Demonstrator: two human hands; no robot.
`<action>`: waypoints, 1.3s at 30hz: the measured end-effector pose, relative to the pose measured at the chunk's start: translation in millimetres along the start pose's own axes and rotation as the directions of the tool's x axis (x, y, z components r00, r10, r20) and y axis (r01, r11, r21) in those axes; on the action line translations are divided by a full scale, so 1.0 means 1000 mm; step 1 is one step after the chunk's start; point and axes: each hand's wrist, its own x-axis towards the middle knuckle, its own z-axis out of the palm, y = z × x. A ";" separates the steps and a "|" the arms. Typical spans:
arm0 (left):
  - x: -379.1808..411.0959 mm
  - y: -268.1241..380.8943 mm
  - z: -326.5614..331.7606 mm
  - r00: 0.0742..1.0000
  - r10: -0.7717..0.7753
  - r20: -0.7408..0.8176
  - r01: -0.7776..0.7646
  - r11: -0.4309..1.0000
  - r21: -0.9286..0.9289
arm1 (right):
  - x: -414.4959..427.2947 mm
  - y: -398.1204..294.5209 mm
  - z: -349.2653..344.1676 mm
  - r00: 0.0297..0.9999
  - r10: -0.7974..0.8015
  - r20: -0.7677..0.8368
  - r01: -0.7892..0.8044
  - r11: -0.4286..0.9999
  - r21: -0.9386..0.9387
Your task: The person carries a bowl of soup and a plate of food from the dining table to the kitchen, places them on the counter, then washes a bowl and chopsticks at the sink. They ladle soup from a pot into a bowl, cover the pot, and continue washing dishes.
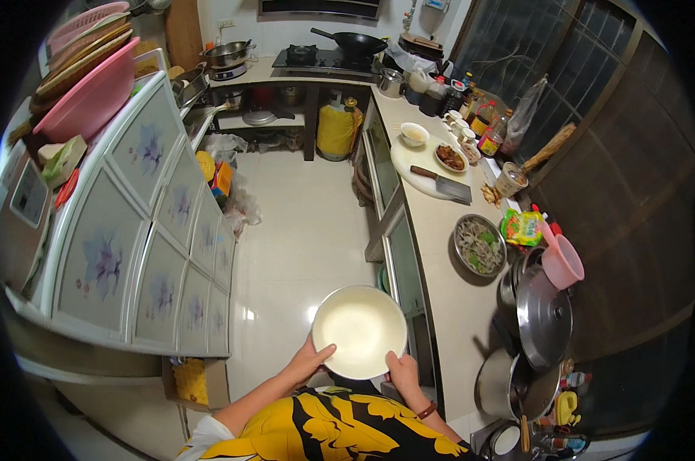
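A round cream-coloured bowl (359, 332), with nothing visible inside, is held in front of the body over the floor. My left hand (314, 360) grips its left rim, thumb on top. At the lower right rim, my right hand (401, 370) closes on it the same way. To the right on the counter stands a metal bowl of sliced food and green pieces (480, 246). Farther up, a cleaver (441, 184) lies on a round white cutting board (408, 167), beside a small dish of brown food (451, 158) and a white bowl of pale liquid (415, 135).
Pots, including a large one (497, 386), and a tilted metal lid (546, 317) crowd the near right counter. A white cabinet (103, 253) stands left. Ahead are a wok (359, 43), gas stove (324, 60) and gas cylinder (337, 129).
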 end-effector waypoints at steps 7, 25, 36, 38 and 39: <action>0.151 0.040 -0.093 0.974 -0.007 -0.227 -0.041 0.978 -0.203 | 0.184 -0.091 0.036 0.933 -0.029 0.359 0.016 0.999 0.041; 0.472 0.350 -0.196 0.892 -0.008 -0.453 -0.151 0.937 -0.314 | 0.748 -0.307 0.014 0.989 0.041 -0.141 0.114 0.390 0.914; 0.724 0.532 -0.247 0.992 -0.057 -0.110 0.038 0.986 -0.162 | 0.884 -0.302 -0.007 0.939 0.182 -0.291 0.297 -0.009 0.955; 0.765 0.559 -0.243 0.994 -0.086 -0.073 0.081 0.995 -0.065 | 0.887 -0.303 -0.006 0.928 0.194 -0.318 0.325 -0.002 0.946; 0.785 0.572 -0.238 0.992 -0.115 -0.059 0.113 0.993 -0.032 | 0.888 -0.305 -0.006 0.922 0.197 -0.334 0.341 0.000 0.940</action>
